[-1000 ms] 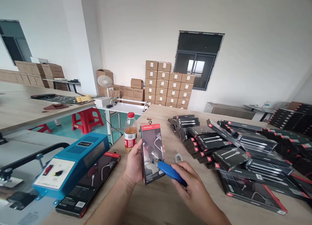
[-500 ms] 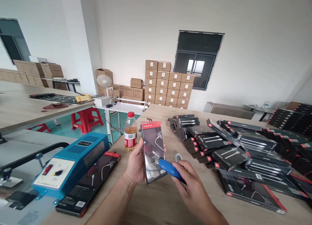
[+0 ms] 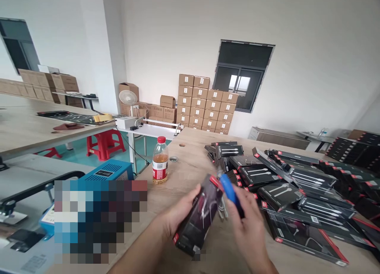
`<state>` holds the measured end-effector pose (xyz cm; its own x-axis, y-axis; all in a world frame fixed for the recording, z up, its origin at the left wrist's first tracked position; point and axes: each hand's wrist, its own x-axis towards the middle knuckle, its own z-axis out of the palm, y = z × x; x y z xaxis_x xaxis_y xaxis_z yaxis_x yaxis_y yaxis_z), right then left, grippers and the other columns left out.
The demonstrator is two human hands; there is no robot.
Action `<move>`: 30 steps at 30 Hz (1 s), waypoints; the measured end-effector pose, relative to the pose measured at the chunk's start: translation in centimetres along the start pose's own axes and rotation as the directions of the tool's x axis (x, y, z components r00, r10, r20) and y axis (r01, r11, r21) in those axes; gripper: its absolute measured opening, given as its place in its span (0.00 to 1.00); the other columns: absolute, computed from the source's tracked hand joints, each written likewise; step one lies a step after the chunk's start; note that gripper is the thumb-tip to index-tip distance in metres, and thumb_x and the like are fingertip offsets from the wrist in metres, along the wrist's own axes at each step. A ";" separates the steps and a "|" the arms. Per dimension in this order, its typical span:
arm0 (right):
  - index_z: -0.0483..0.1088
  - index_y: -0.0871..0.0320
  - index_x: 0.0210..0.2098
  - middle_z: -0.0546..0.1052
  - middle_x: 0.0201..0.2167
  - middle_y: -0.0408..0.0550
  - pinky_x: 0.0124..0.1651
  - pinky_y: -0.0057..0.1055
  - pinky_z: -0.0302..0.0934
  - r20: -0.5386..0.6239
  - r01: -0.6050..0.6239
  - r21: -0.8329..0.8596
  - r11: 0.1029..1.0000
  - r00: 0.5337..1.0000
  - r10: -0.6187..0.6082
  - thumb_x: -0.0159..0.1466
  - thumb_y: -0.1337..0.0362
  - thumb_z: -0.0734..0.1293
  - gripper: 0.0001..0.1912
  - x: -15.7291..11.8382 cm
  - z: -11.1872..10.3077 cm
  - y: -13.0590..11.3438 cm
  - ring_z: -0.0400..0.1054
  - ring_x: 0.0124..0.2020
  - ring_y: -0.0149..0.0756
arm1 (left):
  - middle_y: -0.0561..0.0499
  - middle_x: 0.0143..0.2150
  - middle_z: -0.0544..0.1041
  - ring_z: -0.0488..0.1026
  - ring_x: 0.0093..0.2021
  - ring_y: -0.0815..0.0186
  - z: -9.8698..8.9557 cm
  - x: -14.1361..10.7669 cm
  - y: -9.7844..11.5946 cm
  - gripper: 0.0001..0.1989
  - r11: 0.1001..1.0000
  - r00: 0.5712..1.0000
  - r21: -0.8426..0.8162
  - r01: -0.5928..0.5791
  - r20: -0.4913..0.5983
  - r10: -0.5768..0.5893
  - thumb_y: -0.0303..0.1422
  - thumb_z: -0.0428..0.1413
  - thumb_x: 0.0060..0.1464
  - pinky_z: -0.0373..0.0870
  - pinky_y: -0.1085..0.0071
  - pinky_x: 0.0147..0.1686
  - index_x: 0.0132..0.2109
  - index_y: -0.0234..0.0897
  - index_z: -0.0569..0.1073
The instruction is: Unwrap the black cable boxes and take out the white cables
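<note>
Left hand (image 3: 181, 211) grips a tilted black box (image 3: 202, 218); right hand (image 3: 248, 222) grips a blue tool (image 3: 228, 188) (tip blurred) beside the box.

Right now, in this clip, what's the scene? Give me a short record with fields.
Left hand: holds a box, tilted
Right hand: grips a blue tool
Tool tip: near the box's upper end; blurred, contact unclear
Between box and right hand: a cable on the table
Left of the box: a bottle, upright, red cap
Right: a pile of dark boxes
Far left: a blue machine, partly pixelated
Background: stacked cartons
</note>
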<state>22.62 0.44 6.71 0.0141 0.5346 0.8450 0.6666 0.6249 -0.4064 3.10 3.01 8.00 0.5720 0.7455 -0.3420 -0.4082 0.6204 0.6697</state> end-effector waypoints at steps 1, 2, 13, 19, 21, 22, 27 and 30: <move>0.69 0.55 0.60 0.73 0.48 0.55 0.50 0.39 0.69 -0.063 -0.014 -0.025 1.000 0.998 0.013 0.71 0.62 0.63 0.18 0.4 -0.4 -0.1 0.71 0.49 0.45 | 0.40 0.26 0.81 0.77 0.23 0.62 0.0 0.4 -0.4 0.33 0.999 0.999 0.024 0.041 0.012 -0.041 0.60 0.53 0.56 0.72 0.72 0.25 0.34 0.29 0.81; 0.68 0.55 0.60 0.73 0.49 0.56 0.50 0.40 0.69 -0.106 -0.018 -0.043 0.999 0.994 0.014 0.71 0.62 0.63 0.18 0.7 -0.8 -0.2 0.71 0.50 0.45 | 0.39 0.26 0.81 0.77 0.23 0.62 0.1 0.7 -0.8 0.35 0.997 0.998 0.044 0.067 0.012 -0.067 0.61 0.52 0.55 0.72 0.72 0.25 0.33 0.29 0.81; 0.73 0.54 0.54 0.77 0.47 0.52 0.50 0.40 0.71 0.220 -0.130 0.091 0.987 0.969 0.108 0.69 0.62 0.64 0.15 0.0 0.6 1.7 0.74 0.47 0.43 | 0.44 0.42 0.84 0.80 0.44 0.56 0.4 0.5 1.3 0.37 0.896 0.902 -0.106 -0.431 -0.090 0.423 0.63 0.48 0.56 0.73 0.63 0.50 0.49 0.36 0.80; 0.73 0.55 0.52 0.78 0.42 0.51 0.45 0.36 0.71 0.371 -0.136 0.184 0.973 0.927 0.059 0.66 0.67 0.65 0.15 -0.3 1.1 -0.5 0.74 0.43 0.42 | 0.45 0.47 0.83 0.79 0.49 0.53 -0.2 0.7 1.2 0.30 0.788 0.789 -0.039 -0.614 -0.055 0.612 0.55 0.63 0.49 0.72 0.60 0.53 0.51 0.38 0.78; 0.73 0.54 0.51 0.77 0.40 0.49 0.42 0.34 0.70 0.397 -0.163 0.215 0.963 0.915 0.066 0.66 0.67 0.65 0.14 -0.4 1.1 -1.3 0.74 0.40 0.40 | 0.48 0.46 0.84 0.79 0.48 0.56 -0.2 0.4 1.4 0.27 0.723 0.722 -0.012 -0.691 -0.060 0.689 0.47 0.68 0.49 0.73 0.62 0.53 0.53 0.40 0.78; 0.73 0.53 0.50 0.77 0.39 0.48 0.40 0.32 0.69 0.406 -0.177 0.227 0.958 0.911 0.072 0.65 0.68 0.65 0.14 -0.4 1.1 -1.6 0.73 0.39 0.39 | 0.49 0.46 0.84 0.79 0.49 0.56 -0.2 0.2 1.6 0.26 0.691 0.691 0.002 -0.723 -0.046 0.722 0.42 0.69 0.49 0.72 0.63 0.54 0.54 0.41 0.77; 0.74 0.53 0.44 0.75 0.34 0.44 0.34 0.28 0.65 0.417 -0.213 0.238 0.948 0.904 0.099 0.62 0.70 0.66 0.12 -0.4 0.9 -2.2 0.70 0.33 0.35 | 0.45 0.51 0.82 0.77 0.55 0.53 0.1 -0.5 2.4 0.30 0.626 0.628 0.051 -0.778 0.021 0.778 0.28 0.66 0.49 0.72 0.61 0.56 0.60 0.40 0.73; 0.72 0.54 0.42 0.74 0.32 0.43 0.33 0.28 0.63 0.451 -0.271 0.235 0.934 0.881 0.142 0.62 0.69 0.66 0.09 -0.6 1.1 -2.2 0.69 0.32 0.35 | 0.46 0.53 0.82 0.76 0.56 0.52 0.6 -0.6 2.3 0.33 0.624 0.625 0.056 -0.780 0.000 0.781 0.25 0.66 0.46 0.71 0.61 0.57 0.60 0.40 0.72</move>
<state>20.26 -0.62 6.74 -0.2290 0.8165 0.5301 0.4435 0.5722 -0.6898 2.25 3.81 10.15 0.0388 0.9500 0.3098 -0.6604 -0.2082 0.7214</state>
